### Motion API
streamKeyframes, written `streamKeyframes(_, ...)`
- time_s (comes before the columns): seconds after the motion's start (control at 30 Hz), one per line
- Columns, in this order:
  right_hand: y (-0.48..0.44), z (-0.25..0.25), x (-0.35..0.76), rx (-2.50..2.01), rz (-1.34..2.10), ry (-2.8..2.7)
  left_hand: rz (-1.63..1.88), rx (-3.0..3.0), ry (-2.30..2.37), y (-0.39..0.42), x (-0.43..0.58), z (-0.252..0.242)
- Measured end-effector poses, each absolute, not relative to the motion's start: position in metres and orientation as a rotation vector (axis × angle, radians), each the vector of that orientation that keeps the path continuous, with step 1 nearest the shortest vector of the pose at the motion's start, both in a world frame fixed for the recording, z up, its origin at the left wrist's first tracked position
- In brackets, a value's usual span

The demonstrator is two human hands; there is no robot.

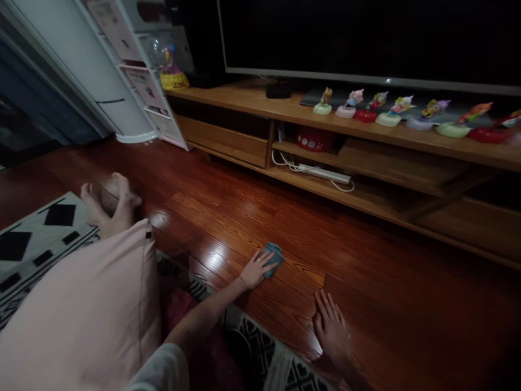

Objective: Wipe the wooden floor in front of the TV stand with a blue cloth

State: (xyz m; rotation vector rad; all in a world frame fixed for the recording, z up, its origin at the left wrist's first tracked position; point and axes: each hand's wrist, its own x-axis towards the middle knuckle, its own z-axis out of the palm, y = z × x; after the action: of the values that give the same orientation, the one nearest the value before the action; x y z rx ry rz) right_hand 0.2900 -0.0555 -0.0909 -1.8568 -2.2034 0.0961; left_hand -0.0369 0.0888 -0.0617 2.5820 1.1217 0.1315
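Observation:
My left hand [255,270] reaches out over the dark red wooden floor [244,217], and its fingers close on a small flat teal object [273,257] that lies on the boards. I cannot make out what the object is. My right hand [330,327] lies flat on the floor a little nearer to me, fingers stretched out and holding nothing. My leg in pink trousers [89,315] stretches out to the left, with its bare foot [109,203] over the edge of the rug.
A black-and-white patterned rug [36,239] lies under me at the left and front. A long low wooden TV stand [366,136] runs along the back, carrying a row of small figurines [386,111] and a large dark screen [366,38]. A power strip [323,172] sits on its lower shelf.

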Motion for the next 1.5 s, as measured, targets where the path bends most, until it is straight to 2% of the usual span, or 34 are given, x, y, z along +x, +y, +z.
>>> streamKeyframes(0.23,-0.051,-0.104,0.294,-1.815,0.051,-2.186,0.124,1.936,2.326,0.099,-0.198,-0.045)
streamKeyframes(0.4,-0.046,-0.112,0.296,-1.806,0.022,-2.177,0.180,1.510,2.719,0.077,-0.215,-0.058)
streamKeyframes(0.5,-0.044,-0.114,0.296,-1.797,0.010,-2.176,0.134,1.616,2.621,0.070,-0.172,-0.062)
streamKeyframes(0.6,-0.043,-0.115,0.296,-1.794,0.003,-2.164,0.040,1.974,2.274,0.053,-0.109,-0.064)
streamKeyframes(0.8,-0.040,-0.118,0.294,-1.797,-0.017,-2.124,-0.075,2.559,1.005,0.000,-0.012,-0.074)
streamKeyframes(0.87,-0.039,-0.120,0.294,-1.800,-0.018,-2.123,-0.090,2.616,0.761,-0.001,-0.007,-0.073)
streamKeyframes(0.97,-0.037,-0.122,0.295,-1.800,-0.018,-2.124,-0.097,2.612,0.912,0.022,-0.029,-0.063)
streamKeyframes(1.13,-0.035,-0.125,0.296,-1.803,-0.041,-2.114,-0.177,2.180,1.950,0.067,-0.122,-0.039)
streamKeyframes(1.23,-0.035,-0.125,0.296,-1.804,-0.057,-2.117,-0.220,1.886,2.356,0.072,-0.175,-0.033)
streamKeyframes(1.37,-0.035,-0.123,0.294,-1.820,-0.057,-2.117,-0.359,1.891,2.466,0.067,-0.178,-0.034)
streamKeyframes(1.5,-0.035,-0.120,0.292,-1.825,-0.060,-2.112,-0.392,2.250,2.173,0.048,-0.103,-0.047)
